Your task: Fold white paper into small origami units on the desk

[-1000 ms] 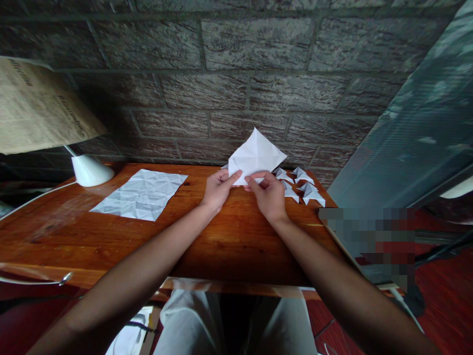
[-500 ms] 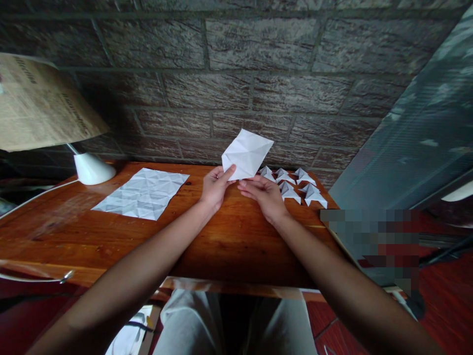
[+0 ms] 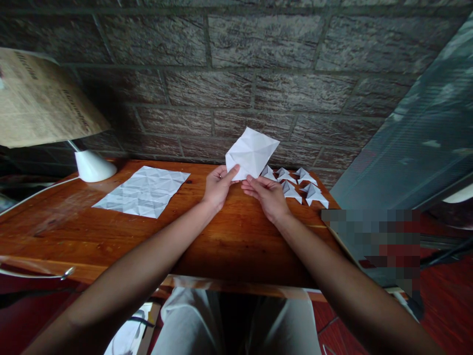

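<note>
A creased sheet of white paper [image 3: 252, 152] is held up above the table's far edge, tilted with one corner upward. My left hand [image 3: 219, 187] grips its lower left edge, thumb on the front and fingers behind. At the lower right edge, my right hand [image 3: 266, 196] pinches the paper between thumb and fingers. Just behind and right of that hand stand several folded white paper pieces [image 3: 315, 194], partly covered by it. To the left lies a larger white sheet [image 3: 144, 192] with a grid of creases, flat on the wooden table [image 3: 229, 246].
A lamp with a newsprint shade [image 3: 48, 98] and white base [image 3: 94, 166] stands at the back left. A brick wall [image 3: 266, 44] rises behind the table. On the right is a grey-green panel [image 3: 399, 133]. A white cable [image 3: 37, 272] hangs along the front left edge.
The held paper has shifted slightly to the right along with both hands. My right thumb has come up onto the paper's lower front edge.
</note>
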{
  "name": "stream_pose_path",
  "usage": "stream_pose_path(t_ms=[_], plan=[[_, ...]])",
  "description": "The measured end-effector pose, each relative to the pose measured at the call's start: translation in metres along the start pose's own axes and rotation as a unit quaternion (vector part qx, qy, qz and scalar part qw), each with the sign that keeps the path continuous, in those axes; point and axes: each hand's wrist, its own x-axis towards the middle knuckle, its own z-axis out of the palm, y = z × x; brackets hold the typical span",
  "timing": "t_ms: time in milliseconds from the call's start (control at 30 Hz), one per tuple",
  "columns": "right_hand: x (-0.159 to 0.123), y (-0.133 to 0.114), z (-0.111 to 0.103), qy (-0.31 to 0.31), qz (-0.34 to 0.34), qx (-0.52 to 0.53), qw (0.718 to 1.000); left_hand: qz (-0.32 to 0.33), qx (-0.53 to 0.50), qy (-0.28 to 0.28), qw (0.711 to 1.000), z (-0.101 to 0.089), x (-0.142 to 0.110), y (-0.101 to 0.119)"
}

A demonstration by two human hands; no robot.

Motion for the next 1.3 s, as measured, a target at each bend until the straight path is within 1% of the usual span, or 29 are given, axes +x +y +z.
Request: stream_pose_path(t_ms=[167,400,767,900,1033,1300], plan=[[-0.002,-0.001,0.002,-0.004,-0.008,-0.014,1.0,-0.005,-0.007,0.005,1.0,0.002,0.0,0.001],[0.001,0.001,-0.002,-0.016,-0.055,-0.065,0.996,-0.021,-0.009,0.012,1.0,0.0,0.002,0.002],[0.003,0.0,-0.005,-0.007,-0.053,-0.074,0.996,-0.068,-0.01,0.02,0.997,-0.002,0.002,0.002],[0.003,0.001,-0.004,-0.001,-0.045,-0.077,0.996,-0.059,-0.003,0.039,0.997,-0.003,0.004,0.001],[0.005,0.002,-0.006,0.0,-0.048,-0.082,0.995,-0.045,0.01,0.041,0.998,-0.004,0.005,0.001],[0.006,0.007,-0.007,-0.027,-0.055,-0.132,0.989,0.009,0.043,0.046,0.998,-0.014,0.013,-0.005]])
